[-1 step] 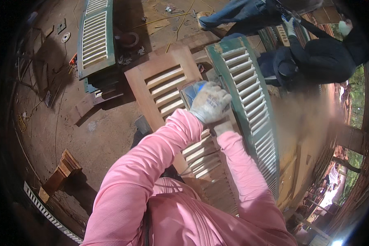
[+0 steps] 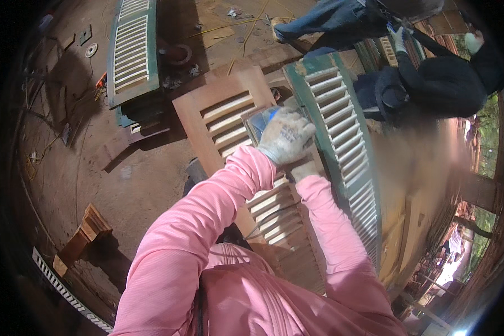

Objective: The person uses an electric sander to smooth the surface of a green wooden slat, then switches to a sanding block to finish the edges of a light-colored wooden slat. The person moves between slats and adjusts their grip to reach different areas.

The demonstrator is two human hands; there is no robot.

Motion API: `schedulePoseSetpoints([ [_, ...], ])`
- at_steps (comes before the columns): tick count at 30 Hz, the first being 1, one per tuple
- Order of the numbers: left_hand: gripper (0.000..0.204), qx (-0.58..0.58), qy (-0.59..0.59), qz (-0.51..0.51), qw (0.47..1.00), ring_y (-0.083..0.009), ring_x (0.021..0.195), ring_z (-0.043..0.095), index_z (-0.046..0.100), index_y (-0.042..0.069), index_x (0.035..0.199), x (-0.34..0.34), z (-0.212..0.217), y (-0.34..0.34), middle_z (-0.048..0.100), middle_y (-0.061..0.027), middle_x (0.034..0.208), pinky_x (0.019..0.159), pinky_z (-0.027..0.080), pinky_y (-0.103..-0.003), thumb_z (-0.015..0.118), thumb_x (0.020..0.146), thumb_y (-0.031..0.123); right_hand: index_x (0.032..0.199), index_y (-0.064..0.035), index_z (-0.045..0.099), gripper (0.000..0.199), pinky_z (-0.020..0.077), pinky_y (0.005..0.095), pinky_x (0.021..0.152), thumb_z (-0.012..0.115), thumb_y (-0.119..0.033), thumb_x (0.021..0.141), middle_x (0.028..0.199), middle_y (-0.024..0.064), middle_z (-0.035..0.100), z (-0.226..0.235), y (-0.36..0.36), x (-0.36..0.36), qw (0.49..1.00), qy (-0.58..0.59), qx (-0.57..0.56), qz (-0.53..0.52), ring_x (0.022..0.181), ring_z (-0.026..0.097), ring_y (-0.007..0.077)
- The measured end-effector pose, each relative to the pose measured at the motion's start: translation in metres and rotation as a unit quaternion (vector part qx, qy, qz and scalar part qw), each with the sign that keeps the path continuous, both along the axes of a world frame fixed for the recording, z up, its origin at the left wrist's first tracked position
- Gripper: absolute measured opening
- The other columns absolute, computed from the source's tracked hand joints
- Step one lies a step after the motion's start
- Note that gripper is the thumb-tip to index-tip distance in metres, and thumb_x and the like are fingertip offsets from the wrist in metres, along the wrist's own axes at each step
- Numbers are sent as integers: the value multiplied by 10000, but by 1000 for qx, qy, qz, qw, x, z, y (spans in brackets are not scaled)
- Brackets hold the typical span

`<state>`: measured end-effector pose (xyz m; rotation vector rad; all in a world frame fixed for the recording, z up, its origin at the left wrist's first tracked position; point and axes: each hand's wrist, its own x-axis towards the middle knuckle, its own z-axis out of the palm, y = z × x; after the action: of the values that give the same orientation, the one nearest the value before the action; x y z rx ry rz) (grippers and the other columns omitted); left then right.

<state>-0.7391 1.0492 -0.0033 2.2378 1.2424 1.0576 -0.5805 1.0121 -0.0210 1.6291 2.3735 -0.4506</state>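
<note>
A bare wooden louvred shutter panel [image 2: 215, 152] lies slantwise in front of me. On its right part rests a small blue power tool with a flat, squarish base, which looks like a sander [image 2: 257, 121]. My left hand [image 2: 285, 137], in a pale work glove, is closed over the top of it. Just behind and below is my gloved right hand [image 2: 303, 169], close to the tool's rear; its fingers are hidden by the left hand. A thin dark cord [image 2: 267, 216] curves over the louvres near my body.
A green-framed shutter with white louvres [image 2: 341, 126] stands right beside the panel. More green shutters [image 2: 131, 53] are stacked at the far left. Wooden pieces [image 2: 87, 229] lie on the floor at left. A co-worker [image 2: 431, 84] bends over work at the far right.
The sander and my hands have shifted slightly toward the far left over the panel. The left hand keeps its hold.
</note>
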Motion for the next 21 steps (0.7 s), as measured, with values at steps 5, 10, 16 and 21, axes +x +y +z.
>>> schedulePoseSetpoints([
  [5, 201, 9, 30, 76, 997, -284, 911, 693, 711, 127, 887, -64, 7, 69, 721, -81, 881, 916, 483, -448, 708, 850, 325, 1341, -183, 652, 674, 539, 461, 1000, 763, -545, 784, 1281, 191, 698, -3, 99, -65, 999, -19, -9, 45, 1194, 662, 388],
  [10, 358, -10, 113, 98, 989, -292, 1061, 688, 740, 141, 1065, -117, 13, 128, 730, -104, 1050, 1019, 476, -442, 646, 921, 455, 1336, -182, 655, 674, 543, 463, 995, 768, -545, 780, 1272, 193, 704, 20, 181, -117, 999, -21, -28, 27, 1187, 667, 391],
  [16, 579, -99, 196, 25, 975, -396, 1169, 625, 681, 113, 1237, -191, 37, 118, 629, -196, 1215, 973, 530, -484, 744, 840, 531, 978, -96, 794, 258, 597, 460, 838, 672, -298, 876, 1008, 173, 782, 0, 200, -144, 996, -11, 82, 29, 980, 762, 346],
  [21, 759, -140, 265, 69, 951, -397, 1160, 619, 587, 62, 1294, -240, 42, 71, 589, -186, 1237, 955, 546, -477, 853, 723, 486, 1016, -151, 782, 216, 604, 457, 810, 615, -259, 930, 1005, 134, 788, 35, 168, -218, 990, -4, 37, 136, 981, 768, 308],
])
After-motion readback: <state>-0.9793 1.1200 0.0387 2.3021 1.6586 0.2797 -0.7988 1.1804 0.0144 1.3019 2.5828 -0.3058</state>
